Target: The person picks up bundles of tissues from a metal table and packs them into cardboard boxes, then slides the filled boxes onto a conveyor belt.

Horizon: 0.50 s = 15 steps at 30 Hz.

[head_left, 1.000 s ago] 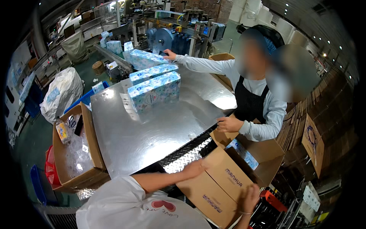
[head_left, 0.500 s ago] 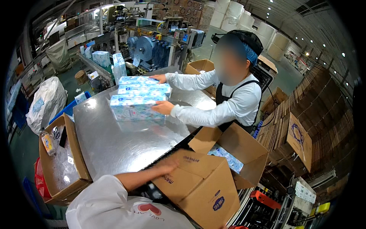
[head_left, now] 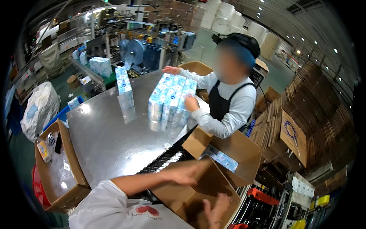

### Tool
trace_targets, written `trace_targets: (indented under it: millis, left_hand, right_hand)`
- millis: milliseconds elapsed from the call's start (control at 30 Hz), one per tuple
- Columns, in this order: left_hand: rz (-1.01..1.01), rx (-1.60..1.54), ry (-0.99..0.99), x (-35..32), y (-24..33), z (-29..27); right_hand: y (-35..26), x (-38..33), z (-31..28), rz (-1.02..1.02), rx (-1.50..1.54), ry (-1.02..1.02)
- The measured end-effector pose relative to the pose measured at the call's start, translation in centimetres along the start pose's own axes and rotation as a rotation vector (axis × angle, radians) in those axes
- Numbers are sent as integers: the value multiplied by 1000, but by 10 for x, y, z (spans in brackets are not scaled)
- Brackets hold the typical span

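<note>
Left hand [head_left: 185,174] is hovering at the far edge of the open cardboard box [head_left: 216,180], blurred, can't tell if it's gripping; right hand [head_left: 217,207] is hanging over the box opening, fingers spread, holding nothing. Box is sitting in front of the person, beside the bench [head_left: 101,131] and a second box [head_left: 247,154] containing a blue pack [head_left: 222,157]. Co-worker [head_left: 233,102] is touching a row of blue packs [head_left: 170,95] on the bench.

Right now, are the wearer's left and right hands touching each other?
Apart. The head view shows the left hand above and the right hand below, with the open carton's brown interior visible between them.
</note>
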<state>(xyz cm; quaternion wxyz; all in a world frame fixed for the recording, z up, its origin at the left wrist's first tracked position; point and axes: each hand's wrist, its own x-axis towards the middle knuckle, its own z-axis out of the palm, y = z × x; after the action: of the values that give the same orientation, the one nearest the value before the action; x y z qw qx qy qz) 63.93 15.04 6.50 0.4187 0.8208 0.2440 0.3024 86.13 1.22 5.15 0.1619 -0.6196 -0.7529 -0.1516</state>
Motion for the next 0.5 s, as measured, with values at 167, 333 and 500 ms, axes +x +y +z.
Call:
trace_targets:
  millis: [167, 333, 500]
  left_hand:
    - [-719, 651, 154, -55, -108, -59]
    - [-630, 967, 257, -83, -141, -67]
    - [-617, 1052, 115, -85, -129, -16]
  right_hand:
    - [81, -75, 77, 1067, 940, -858]
    - [67, -58, 66, 868, 1006, -581]
    - [117, -105, 47, 934, 667, -401]
